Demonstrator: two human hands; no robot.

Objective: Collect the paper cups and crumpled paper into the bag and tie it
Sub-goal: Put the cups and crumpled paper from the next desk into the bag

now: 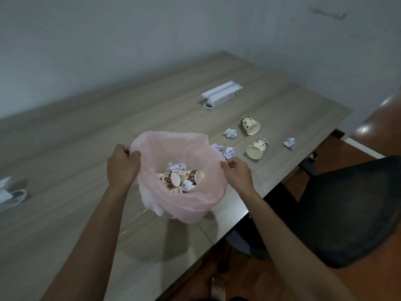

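Left hand (122,165) and right hand (237,170) pinching bag (186,205) rim at frame centre, mouth spread wide over cups (180,178).

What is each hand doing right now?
Left hand: grips the pink bag by its rim.
Right hand: pinches the rim's opposite side.

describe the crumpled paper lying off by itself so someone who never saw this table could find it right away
Start at the pink bag held open over the wooden table, then look right past the two spotted paper cups lying on their sides. Beyond them, near the table's right edge, lies one crumpled paper ball. Unlike the other loose balls, which sit between bag and cups, it lies alone on the cups' far side.
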